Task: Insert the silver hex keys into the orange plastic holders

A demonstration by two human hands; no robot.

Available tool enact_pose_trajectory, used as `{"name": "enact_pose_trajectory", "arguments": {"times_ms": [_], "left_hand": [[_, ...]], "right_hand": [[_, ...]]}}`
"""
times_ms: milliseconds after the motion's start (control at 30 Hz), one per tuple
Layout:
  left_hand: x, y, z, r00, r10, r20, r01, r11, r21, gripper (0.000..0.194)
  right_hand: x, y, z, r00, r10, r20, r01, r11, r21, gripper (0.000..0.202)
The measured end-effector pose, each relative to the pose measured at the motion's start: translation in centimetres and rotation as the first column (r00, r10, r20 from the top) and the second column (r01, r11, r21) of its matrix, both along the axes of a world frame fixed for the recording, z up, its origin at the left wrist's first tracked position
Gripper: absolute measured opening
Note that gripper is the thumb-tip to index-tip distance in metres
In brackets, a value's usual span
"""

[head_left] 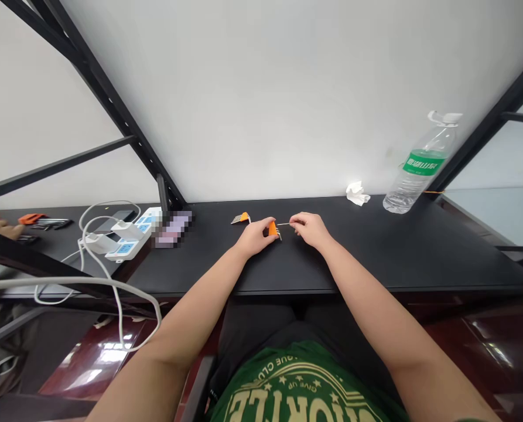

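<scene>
Head view: left hand [257,235] pinches an orange holder [273,229]; right hand [310,229] pinches a thin metal rod [283,224] at the holder's three o'clock, long axis nine-to-three, any join unclear. Green shirt [305,372] reads "GIVE UP"; bottle [402,190] at two o'clock bears a green label [424,163], characters indistinct.

The head camera looks forward and down across the desk [402,252].

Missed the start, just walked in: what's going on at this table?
A person's left hand holds an orange holder with metal rods, while the right hand pinches a thin rod beside it; whether that rod is attached is too small to tell. Another orange piece lies on the black table, near the left hand.
</scene>
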State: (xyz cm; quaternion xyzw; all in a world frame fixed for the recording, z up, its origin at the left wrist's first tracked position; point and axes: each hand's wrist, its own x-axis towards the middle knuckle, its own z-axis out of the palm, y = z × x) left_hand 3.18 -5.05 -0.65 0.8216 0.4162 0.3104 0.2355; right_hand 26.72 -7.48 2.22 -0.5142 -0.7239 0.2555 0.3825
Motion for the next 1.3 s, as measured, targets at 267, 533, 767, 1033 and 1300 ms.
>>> {"name": "enact_pose_trajectory", "arguments": {"times_ms": [267,533,767,1033,1300], "left_hand": [[-0.1,0.0,-0.1,0.999,-0.008,-0.041,0.009,1.000,0.024,0.052],[0.6,-1.0,0.9,0.994,-0.061,-0.091,0.071,0.992,0.105,0.040],[0.1,-0.4,0.2,1.000,0.003,-0.022,-0.001,0.997,0.083,0.050],[-0.2,0.1,-0.4,1.000,0.006,-0.008,-0.006,0.998,0.069,0.051],[0.4,-0.7,0.7,0.994,-0.056,-0.098,0.069,0.988,0.139,0.043]], "right_hand": [[-0.1,-0.3,0.3,0.998,0.058,0.040,-0.060,0.997,0.043,0.019],[-1.3,-0.6,0.0,0.984,0.155,0.092,-0.164,0.981,0.103,0.019],[0.3,-0.1,0.5,0.996,0.051,0.075,-0.059,0.993,0.104,0.016],[0.0,-0.2,0.3,0.991,0.089,0.101,-0.101,0.988,0.117,0.020],[-0.6,-0.4,0.1,0.984,0.162,0.080,-0.173,0.972,0.158,0.020]]}}
